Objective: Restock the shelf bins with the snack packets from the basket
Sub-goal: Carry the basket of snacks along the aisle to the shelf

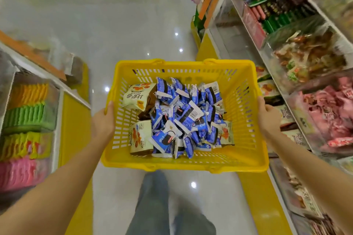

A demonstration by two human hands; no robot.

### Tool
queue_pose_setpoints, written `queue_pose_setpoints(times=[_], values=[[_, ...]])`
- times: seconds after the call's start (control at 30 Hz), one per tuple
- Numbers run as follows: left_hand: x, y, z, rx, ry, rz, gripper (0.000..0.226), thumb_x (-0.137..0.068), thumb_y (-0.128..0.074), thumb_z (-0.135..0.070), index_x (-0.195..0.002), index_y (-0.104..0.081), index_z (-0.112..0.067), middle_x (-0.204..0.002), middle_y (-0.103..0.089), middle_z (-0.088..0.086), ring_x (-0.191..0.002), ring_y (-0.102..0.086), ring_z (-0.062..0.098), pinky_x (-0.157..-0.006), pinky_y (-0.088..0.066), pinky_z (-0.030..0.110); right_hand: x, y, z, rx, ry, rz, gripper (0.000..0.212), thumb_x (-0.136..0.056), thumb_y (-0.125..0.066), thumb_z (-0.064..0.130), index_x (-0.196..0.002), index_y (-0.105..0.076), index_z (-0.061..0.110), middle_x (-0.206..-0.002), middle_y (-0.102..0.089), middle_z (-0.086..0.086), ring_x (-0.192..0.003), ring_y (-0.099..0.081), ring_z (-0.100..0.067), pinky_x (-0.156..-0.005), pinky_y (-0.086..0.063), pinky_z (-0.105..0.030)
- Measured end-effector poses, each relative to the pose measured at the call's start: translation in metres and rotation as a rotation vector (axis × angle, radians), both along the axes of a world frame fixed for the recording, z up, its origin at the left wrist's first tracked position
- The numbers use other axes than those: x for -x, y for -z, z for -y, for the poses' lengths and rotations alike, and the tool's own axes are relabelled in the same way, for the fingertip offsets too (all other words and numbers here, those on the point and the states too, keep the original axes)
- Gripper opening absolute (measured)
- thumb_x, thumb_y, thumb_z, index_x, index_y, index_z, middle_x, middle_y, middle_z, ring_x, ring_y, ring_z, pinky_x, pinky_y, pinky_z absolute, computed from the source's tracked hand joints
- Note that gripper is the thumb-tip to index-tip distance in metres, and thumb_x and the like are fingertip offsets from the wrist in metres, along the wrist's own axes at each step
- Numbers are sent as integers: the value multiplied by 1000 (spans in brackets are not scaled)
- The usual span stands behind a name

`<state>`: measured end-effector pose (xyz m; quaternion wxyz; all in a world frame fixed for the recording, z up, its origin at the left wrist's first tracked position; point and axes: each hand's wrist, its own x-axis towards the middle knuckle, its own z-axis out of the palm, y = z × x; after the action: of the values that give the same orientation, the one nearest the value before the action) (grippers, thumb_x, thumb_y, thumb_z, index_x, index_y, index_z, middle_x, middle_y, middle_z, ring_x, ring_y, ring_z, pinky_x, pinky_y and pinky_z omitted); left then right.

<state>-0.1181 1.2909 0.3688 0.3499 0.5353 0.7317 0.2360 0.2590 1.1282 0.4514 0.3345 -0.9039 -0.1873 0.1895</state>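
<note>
Left hand (104, 120) grips left rim of yellow basket (183, 164), thumb over edge; snack packets (183, 118) heaped inside, between both hands; right hand (268, 118) grips right rim; shelf bins (309, 59) lie rightward, nearer right hand

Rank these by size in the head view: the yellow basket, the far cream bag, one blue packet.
Largest to smallest: yellow basket, cream bag, blue packet. All lie similarly near; the order is clear.
</note>
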Motion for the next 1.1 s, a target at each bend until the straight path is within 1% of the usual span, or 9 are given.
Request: queue_pose_setpoints(times=[0.1,0.17,0.33,0.43,0.53,0.63,0.77,0.9,1.1], values=[[-14,2,-62,21,26,-1,67,-87,-28,-67,-78,-59,-7,-93,-64,26,-90,-59,42,-82,-48,53,-7,3,-48,-4,28,-3,62,-97,-34,51,-71,-46,-3,-72,-48,-22,-75,-48,-34,-59,-33,-41],[-26,4,-100,27,47,-11,77,-83,-27,-71,-86,-62,-2,-96,-63,28,-92,-59,44,-84,-47,55,-16,7,-77,-22,58,-20,68,-97,-35,50,-89,-53,-15,-89,-52,-34,-86,-53,-43,-70,-41,-47],[-61,3,-185,19,78,-28,63,-90,-32,-62,-83,-62,-6,-92,-63,26,-89,-59,41,-78,-45,47,-43,17,-147,-5,100,-56,69,-96,-34,53,-99,-59,-11,-101,-60,-30,-91,-55,-39,-75,-39,-42],[-80,7,-234,6,96,-37,59,-95,-34,-51,-82,-62,-1,-83,-60,23,-88,-58,41,-73,-41,42,-62,21,-195,-10,91,-64,67,-96,-32,53,-113,-57,-7,-115,-59,-27,-107,-53,-41,-89,-40,-46],[-97,8,-278,22,114,-57,58,-96,-32,-51,-76,-57,-2,-79,-58,19,-85,-57,38,-71,-39,40,-79,25,-240,7,101,-64,68,-95,-34,54,-84,-55,-10,-85,-56,-27,-87,-54,-40,-77,-41,-46],[-110,12,-325,46,115,-68,61,-95,-30,-53,-89,-60,-1,-88,-59,19,-86,-54,33,-77,-40,41,-92,34,-284,32,136,-51,56,-94,-35,55,-60,-33,12,-61,-38,-6,-69,-42,-25,-63,-28,-37],[-123,14,-385,70,174,-99,61,-95,-29,-55,-92,-60,-3,-94,-60,19,-94,-57,37,-81,-42,43,-97,44,-327,53,185,-58,63,-94,-33,57,-72,-47,0,-73,-49,-18,-77,-50,-35,-66,-35,-40],[-134,19,-447,102,258,-110,65,-94,-28,-56,-101,-62,-1,-101,-63,22,-98,-57,39,-89,-45,49,-91,56,-357,73,261,-73,62,-94,-33,56,-74,-55,1,-71,-49,-11,-77,-47,-27,-65,-31,-37],[-155,22,-529,84,443,-131,58,-96,-30,-52,-86,-60,-3,-87,-60,17,-85,-55,34,-75,-41,42,-55,70,-375,62,470,-101,68,-96,-34,53,-107,-57,-10,-109,-60,-30,-96,-55,-40,-82,-42,-45]])
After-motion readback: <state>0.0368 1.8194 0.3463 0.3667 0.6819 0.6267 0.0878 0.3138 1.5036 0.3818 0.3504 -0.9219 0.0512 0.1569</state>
